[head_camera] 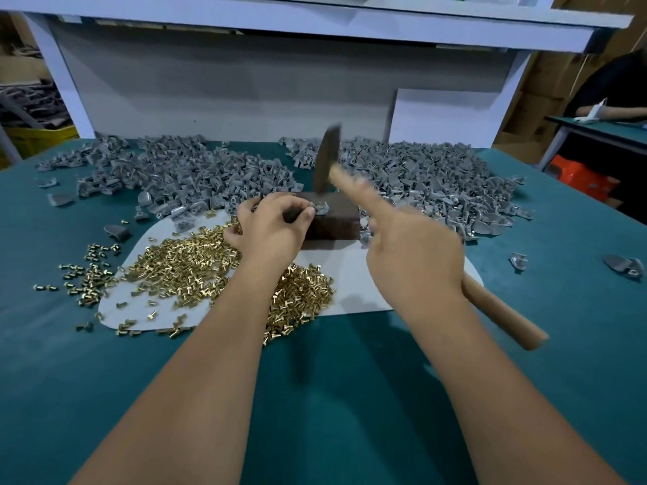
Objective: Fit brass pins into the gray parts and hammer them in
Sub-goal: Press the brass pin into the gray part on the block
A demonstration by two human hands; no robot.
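Pins (196, 264) lie in a loose brass heap on the white mat (353, 285) at the left, scattered every way with no common heading, some spilled onto the green table (315, 397). Just right of and beyond the heap, the left hand (273, 225) pinches one gray part (321, 208) between thumb and fingertips, holding it down on top of the dark block (332, 222); whether a pin already sits in it is too small to tell, and the part's own heading is hidden by the fingers. Directly above the part hangs the hammer (327, 162) — head blurred, long axis near upright, striking face down toward the part. Its wooden handle runs from the head down and to the right, through the right hand (416, 257), which grips it with the forefinger stretched along the shaft, the butt jutting out lower right. So the part lies ahead of both hands, the left touching it, the right well back — the blow, I judge, must fall straight down beside the left fingertips. Gray parts (420, 176) heap behind.
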